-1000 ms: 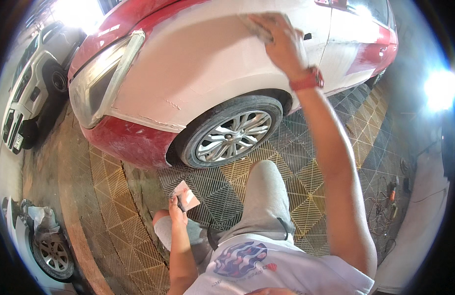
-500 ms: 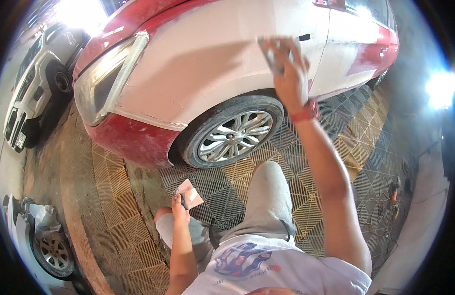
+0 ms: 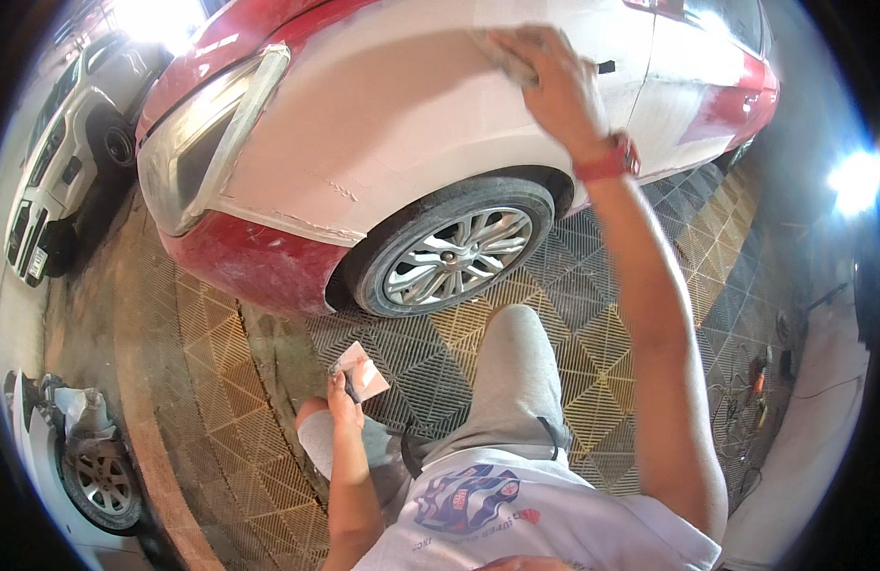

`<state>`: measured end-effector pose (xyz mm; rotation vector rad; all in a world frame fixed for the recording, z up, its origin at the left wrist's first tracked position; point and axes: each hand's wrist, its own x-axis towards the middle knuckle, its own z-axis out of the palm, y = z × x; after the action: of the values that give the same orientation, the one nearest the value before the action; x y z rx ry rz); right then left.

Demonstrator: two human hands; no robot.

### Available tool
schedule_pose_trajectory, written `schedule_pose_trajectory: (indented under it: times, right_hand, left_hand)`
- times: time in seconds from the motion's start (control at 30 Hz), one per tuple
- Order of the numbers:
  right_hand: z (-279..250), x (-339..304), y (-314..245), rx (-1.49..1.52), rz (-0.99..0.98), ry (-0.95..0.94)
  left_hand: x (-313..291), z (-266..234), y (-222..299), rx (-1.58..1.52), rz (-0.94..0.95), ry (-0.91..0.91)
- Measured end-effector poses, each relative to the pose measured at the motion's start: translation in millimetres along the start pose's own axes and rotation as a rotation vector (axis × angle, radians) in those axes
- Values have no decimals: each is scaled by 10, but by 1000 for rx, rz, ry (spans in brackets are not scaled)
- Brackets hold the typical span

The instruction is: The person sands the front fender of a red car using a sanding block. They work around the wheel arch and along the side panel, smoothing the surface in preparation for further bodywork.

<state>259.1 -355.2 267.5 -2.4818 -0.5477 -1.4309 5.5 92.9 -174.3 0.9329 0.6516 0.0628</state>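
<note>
In front of me is the red car's front fender (image 3: 364, 133), coated with pale pinkish filler. My right hand (image 3: 562, 100), a red band at its wrist, is raised against the fender above the wheel arch. Its fingers are closed on a flat greyish spreader (image 3: 508, 59), smeared by motion. Low at my left side, my left hand (image 3: 345, 404) grips a square, pale pink putty board (image 3: 367, 376) with something dark by the fingers. Below the fender stands the front wheel (image 3: 459, 257) with silver spokes.
Masking tape (image 3: 245, 124) edges the headlight. A patterned grid floor (image 3: 592, 362) lies under my legs. At far left stands a white vehicle (image 3: 69, 143), and a loose-looking wheel (image 3: 102, 481) is at lower left. Cables and tools (image 3: 759, 381) lie on the right; a bright lamp (image 3: 856, 183) shines there.
My right hand has moved up along the fender with the spreader, its wrist turning. The left hand with the putty board has shifted only slightly.
</note>
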Motion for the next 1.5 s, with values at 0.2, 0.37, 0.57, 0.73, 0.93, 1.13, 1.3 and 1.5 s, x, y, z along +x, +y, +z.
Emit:
schedule_pose_trajectory:
  times: [0.2, 0.37, 0.57, 0.73, 0.93, 1.13, 1.3, 1.5]
  right_hand:
    - [146, -1100, -387, -16, 123, -63]
    - [26, -1287, -552, 53, 177, -187]
    - [-473, -1742, -1131, 520, 351, -286]
    - [-642, -2035, -1801, 378, 48, -740]
    - [-417, -2593, -2216, 423, -195, -819]
    - [-693, -2346, -2269, 479, -330, -925]
    - [-724, -2104, -2573, 959, -92, -910]
    - [-148, -2406, -2032, 204, -296, -981]
  left_hand:
    - [8, 73, 46, 38, -10, -1]
    - [125, 62, -57, -57, 22, -183]
    - [-426, 734, 321, -169, 150, -91]
    - [-1188, 1526, 784, 196, 319, -145]
    - [-1256, 1658, 793, 356, 516, -328]
    - [-1033, 1396, 563, -150, 344, 95]
    - [-1067, 1424, 817, -66, 288, -144]
    - [-1142, 1365, 971, -336, 173, -312]
